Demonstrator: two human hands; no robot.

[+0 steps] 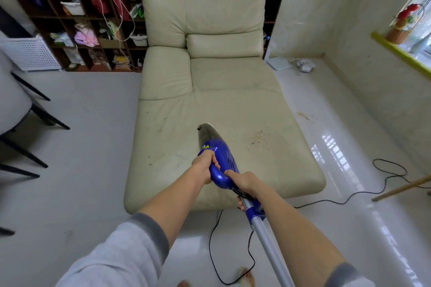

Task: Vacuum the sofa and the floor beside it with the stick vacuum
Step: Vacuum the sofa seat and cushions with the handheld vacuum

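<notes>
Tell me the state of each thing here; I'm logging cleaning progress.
Vacuum: held over the sofa seat, nozzle pointing forward.
Left hand: gripping the vacuum body.
Right hand: gripping the vacuum's rear end.
Crumbs: scattered on the seat, right of the nozzle.
Sofa: scuffed, unoccupied.
Cord: trailing loose across the floor.

- You will find no text you can read anywhere in this view.
- The stick vacuum [220, 158] you are holding carries a small round sticker and a yellow triangle mark near its blue body's front; their print is too small to make out.
- A white label on its tube, by your right hand [243, 182], is blurred.
</notes>
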